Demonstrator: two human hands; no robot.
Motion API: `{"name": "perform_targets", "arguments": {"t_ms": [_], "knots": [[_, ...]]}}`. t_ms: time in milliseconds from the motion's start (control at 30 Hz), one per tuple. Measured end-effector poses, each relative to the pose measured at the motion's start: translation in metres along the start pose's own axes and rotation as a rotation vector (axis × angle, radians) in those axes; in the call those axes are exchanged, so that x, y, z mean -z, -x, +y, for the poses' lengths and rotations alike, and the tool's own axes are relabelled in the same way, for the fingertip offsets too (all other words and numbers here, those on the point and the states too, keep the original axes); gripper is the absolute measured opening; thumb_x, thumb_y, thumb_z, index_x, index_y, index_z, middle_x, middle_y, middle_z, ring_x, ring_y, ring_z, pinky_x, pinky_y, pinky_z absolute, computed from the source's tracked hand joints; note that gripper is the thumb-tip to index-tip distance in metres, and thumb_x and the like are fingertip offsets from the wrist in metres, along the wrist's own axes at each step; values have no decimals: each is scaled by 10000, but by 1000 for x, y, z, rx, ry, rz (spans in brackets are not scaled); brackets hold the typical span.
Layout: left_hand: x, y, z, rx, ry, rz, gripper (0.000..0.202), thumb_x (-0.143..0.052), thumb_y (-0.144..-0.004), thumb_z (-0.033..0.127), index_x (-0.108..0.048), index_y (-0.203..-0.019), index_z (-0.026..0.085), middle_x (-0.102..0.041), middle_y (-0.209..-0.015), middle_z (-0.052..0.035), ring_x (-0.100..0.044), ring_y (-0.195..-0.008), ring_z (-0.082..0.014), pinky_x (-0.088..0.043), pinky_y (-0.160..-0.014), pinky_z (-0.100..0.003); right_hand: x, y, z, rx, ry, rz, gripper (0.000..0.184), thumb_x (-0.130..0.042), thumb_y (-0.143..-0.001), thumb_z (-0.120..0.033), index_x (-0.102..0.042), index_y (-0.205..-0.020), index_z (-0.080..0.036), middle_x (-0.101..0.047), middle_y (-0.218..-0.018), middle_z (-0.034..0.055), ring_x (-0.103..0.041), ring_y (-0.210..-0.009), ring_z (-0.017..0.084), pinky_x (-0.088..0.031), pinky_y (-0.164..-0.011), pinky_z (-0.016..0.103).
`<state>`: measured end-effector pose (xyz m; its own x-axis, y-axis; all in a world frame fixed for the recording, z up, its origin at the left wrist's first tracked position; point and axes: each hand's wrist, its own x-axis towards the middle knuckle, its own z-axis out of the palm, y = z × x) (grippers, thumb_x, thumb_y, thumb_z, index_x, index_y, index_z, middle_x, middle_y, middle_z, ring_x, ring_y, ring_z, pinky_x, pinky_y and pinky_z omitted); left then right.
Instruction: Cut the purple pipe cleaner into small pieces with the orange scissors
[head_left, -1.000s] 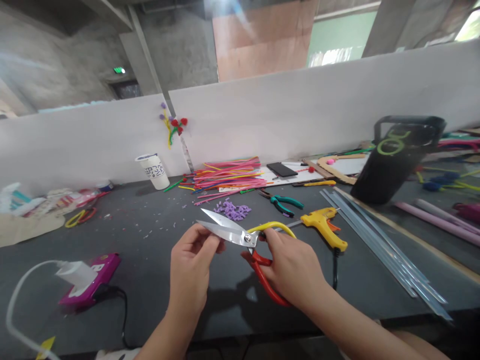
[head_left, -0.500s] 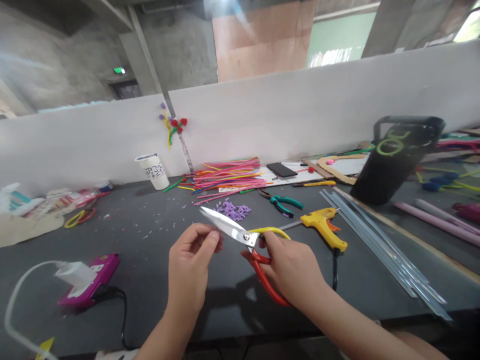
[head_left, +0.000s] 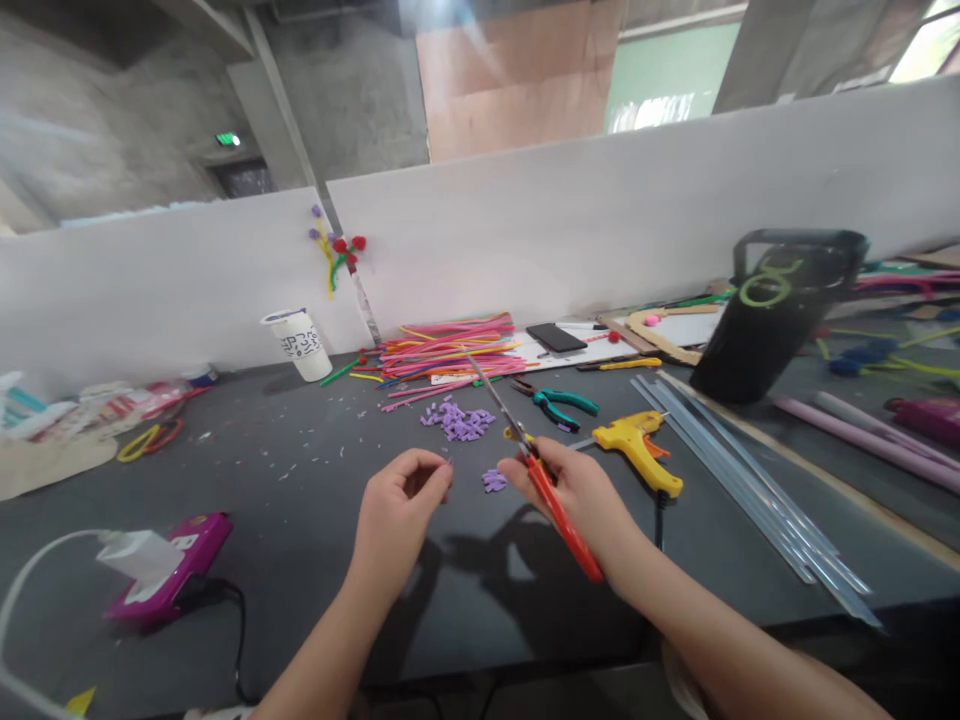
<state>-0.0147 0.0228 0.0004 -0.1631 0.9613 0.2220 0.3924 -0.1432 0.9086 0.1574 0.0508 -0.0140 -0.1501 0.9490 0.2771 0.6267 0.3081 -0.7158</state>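
My right hand (head_left: pixel 581 500) is closed round the handles of a pair of scissors (head_left: pixel 551 505), red on one side and yellow on the other. The blades are turned edge-on and point away from me, up and to the left. My left hand (head_left: pixel 405 500) is in a pinch, thumb against fingertips; whatever lies between them is too small to make out. Beyond the hands lies a heap of short purple pieces (head_left: pixel 457 420). A smaller cluster of purple pieces (head_left: pixel 494 481) rests on the dark table between my two hands.
Pink and coloured stems (head_left: pixel 450 348) lie at the back beside a white cup (head_left: pixel 298 345). To the right are teal pliers (head_left: pixel 562 405), a yellow glue gun (head_left: pixel 637 445), clear glue sticks (head_left: pixel 750 490) and a black bottle (head_left: pixel 776 320). A purple power strip (head_left: pixel 176 565) is at left.
The scissors have moved away from the left fingertips and turned from flat to edge-on, tips swinging right and away. The small purple cluster between the hands has come into view.
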Motion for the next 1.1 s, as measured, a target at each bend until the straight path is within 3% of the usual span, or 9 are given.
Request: {"name": "perform_targets", "arguments": {"t_ms": [100,367,533,700,833,933,1100], "knots": [[-10,-7,-14,-115,-416,-116,158,-472,-746,247,-587,-665,176,-577,-595,9,-534,-568,-137,-406,-551,-240,1,-9,10,-21,21,38,376,-430,-740,-548,-410,-576,-211,-481,-493,-30,-398,-446,106,-262,-435,209],[-44,-15,-33,-263,-672,-236,171,-449,-770,176,-616,-729,180,-614,-758,-55,-553,-716,-178,-386,-686,-282,1,-10,14,-22,74,67,321,-472,-734,-501,-471,-611,-205,-515,-523,-20,-407,-463,110,-258,-447,207],[-46,-17,-35,-291,-753,-249,220,-403,-812,194,-607,-730,193,-597,-749,-41,-549,-715,-160,-381,-681,-256,5,-8,12,-13,53,76,290,-503,-720,-477,-490,-612,-208,-501,-506,-33,-380,-449,104,-238,-442,208],[-21,-30,-35,-262,-785,-164,312,-346,-840,293,-564,-648,181,-566,-721,-46,-538,-709,-179,-389,-665,-284,5,-14,17,-29,-4,95,303,-495,-720,-479,-460,-597,-204,-486,-512,-34,-384,-463,102,-252,-446,204],[-6,-50,-36,-229,-777,-122,206,-392,-788,169,-561,-906,164,-581,-854,-57,-555,-714,-163,-419,-695,-287,2,-19,23,-41,-62,98,314,-460,-741,-477,-453,-592,-201,-492,-506,-35,-401,-449,99,-265,-431,198],[-16,-63,-36,-270,-778,-201,188,-423,-778,165,-597,-845,192,-595,-855,-45,-559,-789,-170,-423,-736,-279,0,-19,24,-35,-93,99,323,-459,-741,-477,-461,-580,-197,-487,-496,-35,-405,-449,98,-266,-425,196],[-48,-81,-40,-310,-801,-303,179,-445,-797,157,-622,-784,174,-594,-893,-78,-550,-867,-189,-412,-795,-312,-1,-19,23,-36,-130,97,332,-481,-723,-486,-473,-571,-191,-489,-502,-30,-415,-463,99,-272,-425,195]]}}
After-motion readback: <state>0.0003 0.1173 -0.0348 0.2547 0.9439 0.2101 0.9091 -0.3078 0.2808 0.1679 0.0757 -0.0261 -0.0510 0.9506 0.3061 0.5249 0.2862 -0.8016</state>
